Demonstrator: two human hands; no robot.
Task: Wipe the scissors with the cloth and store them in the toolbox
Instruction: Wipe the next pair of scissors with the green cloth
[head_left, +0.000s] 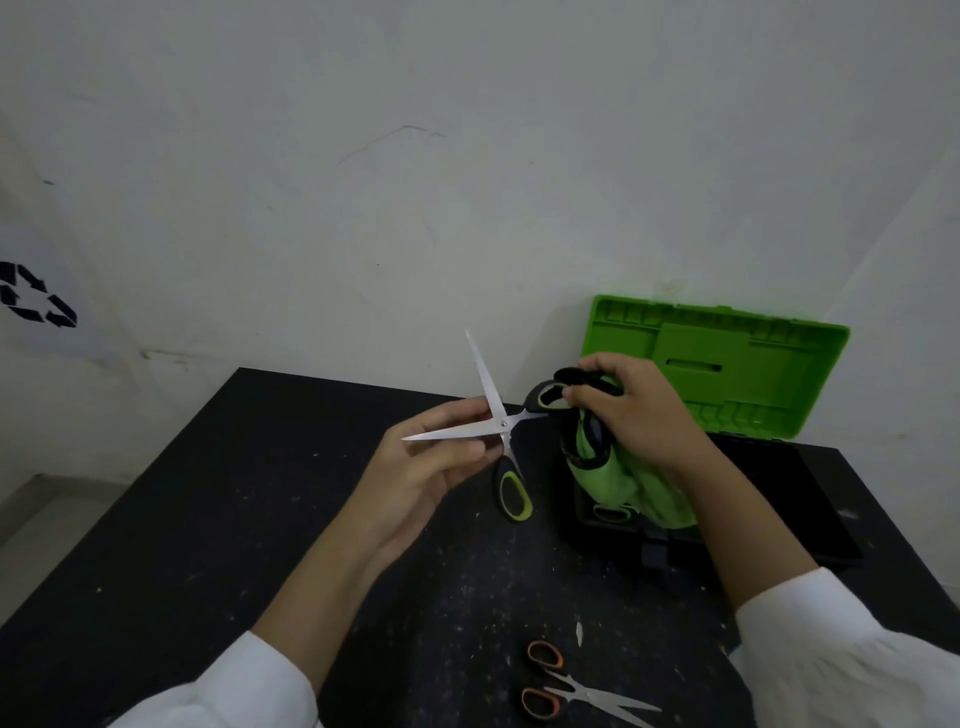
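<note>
Near the middle of the frame, the scissors (503, 423) are held above the black, speckled desk (260, 519) with their slim, shiny metal blades spread wide into an X. One tip points up toward the pale wall and the other toward the left. Their oval handle loops are black plastic lined with lime green. The left hand (431, 457) pinches the left-pointing blade between the thumb and curled fingers. The right hand (634, 410), right of centre, is curled round the soft green cloth (608, 473), which has dark trim. It bunches the cloth against the upper handle loop while loose folds hang down below the palm. Behind that hand, at the right of the frame, stands the toolbox (727, 358). Its ribbed, bright green plastic lid is tipped up against the wall, and its black rectangular base lies open on the desk. At the bottom centre, a second pair of scissors with orange handle loops (571, 686) lies flat on the desk. White sleeves (831, 649) cover both forearms in the lower corners.
</note>
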